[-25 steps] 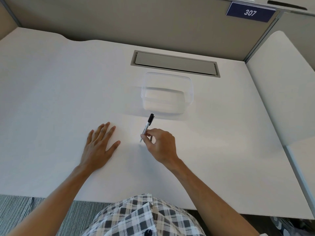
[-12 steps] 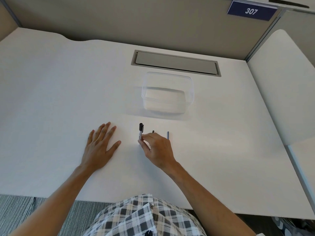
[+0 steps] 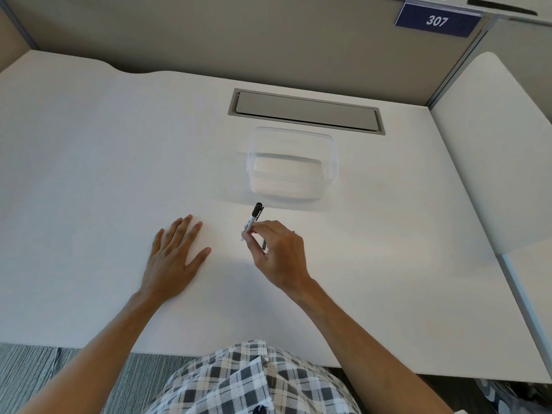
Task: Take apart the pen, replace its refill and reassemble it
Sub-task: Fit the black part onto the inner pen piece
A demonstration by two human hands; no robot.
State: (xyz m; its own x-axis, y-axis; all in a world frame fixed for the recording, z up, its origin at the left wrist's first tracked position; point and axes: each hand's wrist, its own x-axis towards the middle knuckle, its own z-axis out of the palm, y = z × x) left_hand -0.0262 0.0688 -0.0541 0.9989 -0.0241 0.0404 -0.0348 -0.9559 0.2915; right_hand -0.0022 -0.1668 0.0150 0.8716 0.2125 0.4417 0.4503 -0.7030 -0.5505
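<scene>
On the white desk (image 3: 89, 174), just short of the clear plastic box (image 3: 291, 165), the right hand (image 3: 276, 252) pinches the pen (image 3: 253, 220) at its lower end, black cap slanting up and away. The left hand (image 3: 173, 258) lies flat, open and empty, just beside it, nearest for the next grip.

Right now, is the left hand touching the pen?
Apart. The head view shows the left hand flat on the desk, bare desk between it and the pen.

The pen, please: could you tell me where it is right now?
The pen is near the desk's middle, pinched in the right hand, its black cap pointing at the clear plastic box just beyond.
</scene>
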